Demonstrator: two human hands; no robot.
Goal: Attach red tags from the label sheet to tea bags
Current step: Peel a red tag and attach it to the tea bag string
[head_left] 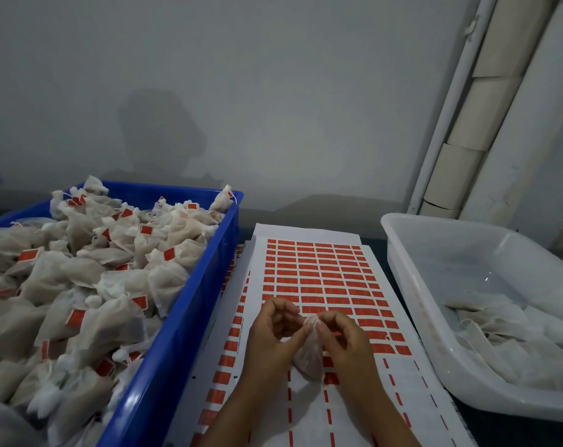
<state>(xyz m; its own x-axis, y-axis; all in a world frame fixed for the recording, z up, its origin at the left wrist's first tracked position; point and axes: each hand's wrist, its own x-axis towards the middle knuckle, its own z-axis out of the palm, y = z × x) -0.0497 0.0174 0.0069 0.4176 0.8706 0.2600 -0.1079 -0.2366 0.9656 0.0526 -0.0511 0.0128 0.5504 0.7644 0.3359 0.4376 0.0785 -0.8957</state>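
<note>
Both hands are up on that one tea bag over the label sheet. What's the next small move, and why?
Probably fold the red tag shut around the string and press it. Both the left hand and the right hand pinch the top of the tea bag above the label sheet, and a sliver of red shows at the right fingers. Then it likely goes into the blue crate with the tagged bags.

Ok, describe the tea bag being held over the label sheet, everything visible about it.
The tea bag is a small pouch of thin, translucent off-white mesh with darker brownish contents showing through. It hangs neck up, its body bulging below. The left hand and the right hand both pinch its gathered top, which looks pale and crumpled. It sits above the label sheet, over the stripped near rows. A sliver of red shows by the right fingers; whether that is a tag already on it cannot be told.
</note>
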